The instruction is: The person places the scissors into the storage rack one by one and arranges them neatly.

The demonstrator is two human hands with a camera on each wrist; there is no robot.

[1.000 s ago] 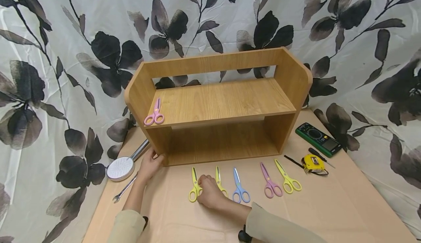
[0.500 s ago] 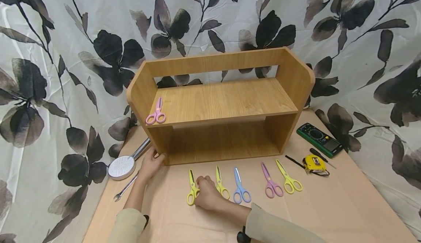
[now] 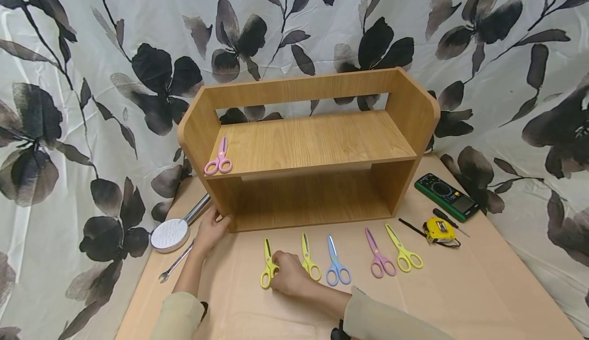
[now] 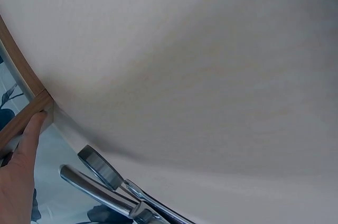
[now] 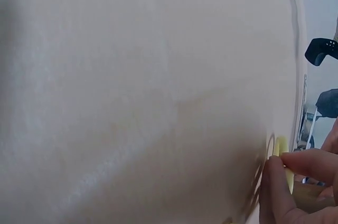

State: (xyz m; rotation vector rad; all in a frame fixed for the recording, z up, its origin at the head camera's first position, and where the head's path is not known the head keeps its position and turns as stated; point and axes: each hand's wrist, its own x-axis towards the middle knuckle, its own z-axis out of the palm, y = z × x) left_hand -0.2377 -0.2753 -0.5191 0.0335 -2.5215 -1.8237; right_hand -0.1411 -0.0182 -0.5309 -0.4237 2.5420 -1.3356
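A person's right hand [image 3: 287, 273] pinches the handle of the leftmost yellow scissors [image 3: 266, 271], which lie on the counter [image 3: 460, 289] in front of a wooden shelf [image 3: 308, 145]; the left hand [image 3: 210, 230], fingers relaxed and open, rests against the shelf's lower left corner, beside a shower head [image 3: 170, 233]
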